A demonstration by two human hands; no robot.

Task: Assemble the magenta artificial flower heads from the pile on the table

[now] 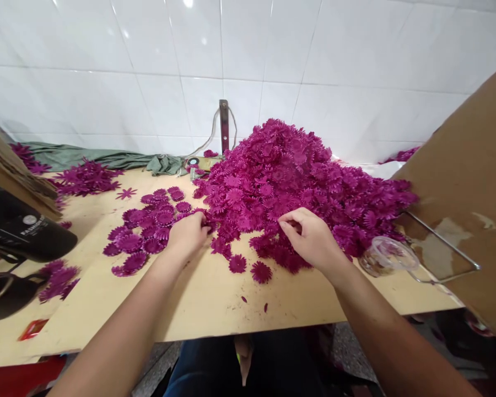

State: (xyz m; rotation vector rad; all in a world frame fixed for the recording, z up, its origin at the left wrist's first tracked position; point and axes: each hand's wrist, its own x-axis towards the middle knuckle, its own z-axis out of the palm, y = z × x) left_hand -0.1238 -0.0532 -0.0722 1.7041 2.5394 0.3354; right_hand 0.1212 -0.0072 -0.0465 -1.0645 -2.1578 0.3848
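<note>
A big heap of magenta fabric flowers (289, 176) lies on a pale wooden table (206, 298) against a white tiled wall. My left hand (187, 234) rests knuckles up at the heap's left foot, fingers curled into the flowers beside a flat patch of sorted flowers (149, 229). What it grips is hidden. My right hand (310, 237) sits at the heap's front edge, thumb and fingers pinched together on the flowers. Two single flowers (250, 268) lie loose on the table between my hands.
A clear plastic cup (386, 255) lies on its side right of my right hand. A brown cardboard sheet (467, 182) leans at the right. A black object (20, 231) sits at the left edge. Green cloth (107, 159) and smaller flower piles (85, 179) lie at the back left.
</note>
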